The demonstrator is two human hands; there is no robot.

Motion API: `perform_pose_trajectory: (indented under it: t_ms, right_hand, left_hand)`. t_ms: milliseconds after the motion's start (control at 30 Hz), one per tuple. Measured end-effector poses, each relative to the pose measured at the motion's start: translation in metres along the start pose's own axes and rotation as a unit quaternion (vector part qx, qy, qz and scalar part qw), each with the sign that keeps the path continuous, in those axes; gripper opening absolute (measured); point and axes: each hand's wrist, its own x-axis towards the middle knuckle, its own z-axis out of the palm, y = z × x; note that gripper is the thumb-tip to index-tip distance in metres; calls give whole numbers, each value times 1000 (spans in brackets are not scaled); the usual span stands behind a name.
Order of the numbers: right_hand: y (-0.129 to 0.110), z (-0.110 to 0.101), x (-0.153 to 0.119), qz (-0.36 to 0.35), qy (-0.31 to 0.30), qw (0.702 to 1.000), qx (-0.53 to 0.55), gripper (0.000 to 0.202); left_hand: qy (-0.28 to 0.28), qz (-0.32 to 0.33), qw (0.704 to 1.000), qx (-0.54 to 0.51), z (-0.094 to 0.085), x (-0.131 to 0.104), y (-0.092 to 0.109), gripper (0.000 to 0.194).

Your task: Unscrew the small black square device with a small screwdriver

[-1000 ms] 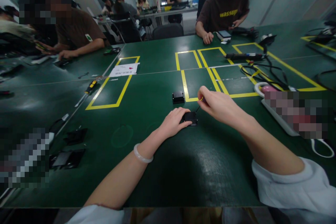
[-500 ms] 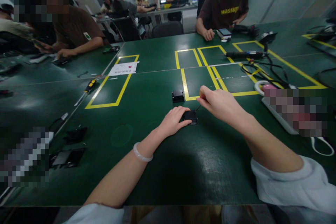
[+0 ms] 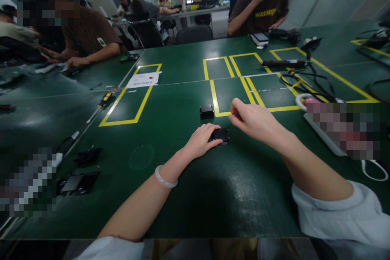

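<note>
A small black part (image 3: pixel 221 134) lies on the green table, with the fingers and thumb of my left hand (image 3: pixel 202 140) closed round its left side. My right hand (image 3: pixel 248 115) pinches a thin dark tool (image 3: pixel 230 125) just above and to the right of that part. The tool slants down to the part's upper right corner; its upper end is hidden in my fingers. A second small black part (image 3: pixel 206 111) sits a little behind, touched by neither hand.
Yellow tape frames (image 3: pixel 215 93) mark the table. At left are a yellow-black screwdriver (image 3: pixel 105 99), black pieces (image 3: pixel 78 183) and a paper label (image 3: pixel 144 80). At right are a black pen-like tool (image 3: pixel 284 63), cables and a blurred-out object in a pale tray (image 3: pixel 324 135). People sit beyond.
My right hand has shifted very slightly, with the thin tool still pinched. My left hand stays in place. The person across the table has raised a hand to the face.
</note>
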Motion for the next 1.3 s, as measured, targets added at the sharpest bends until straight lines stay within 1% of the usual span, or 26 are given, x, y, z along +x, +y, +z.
perform_pose_trajectory:
  t_ms: [167,367,500,800,1067,1167,1300]
  right_hand:
    - [-2,-3,-1,6,-18,1000,-15,20]
    - [-3,-3,-2,3,-8,1000,4,21]
    - [-4,-2,0,10,-14,1000,-15,24]
    - [0,-1,0,-8,0,1000,6,16]
    - [-5,-3,0,14,-5,999,-49,24]
    - [-5,-3,-1,9,-10,999,-35,23]
    - [-5,-3,-2,-2,-1,1000,-15,20]
  left_hand:
    - [-3,-3,1000,-2,-1,0,1,35]
    - [-2,-4,1000,-6,-1,0,1,35]
    - [0,-3,1000,-6,-1,0,1,35]
    - [-5,-1,1000,2,-2,0,1,36]
    - [-3,-5,1000,-4,-1,0,1,35]
    - [-4,-6,1000,-6,-1,0,1,35]
    - [-3,-7,1000,-7,-2,0,2,35]
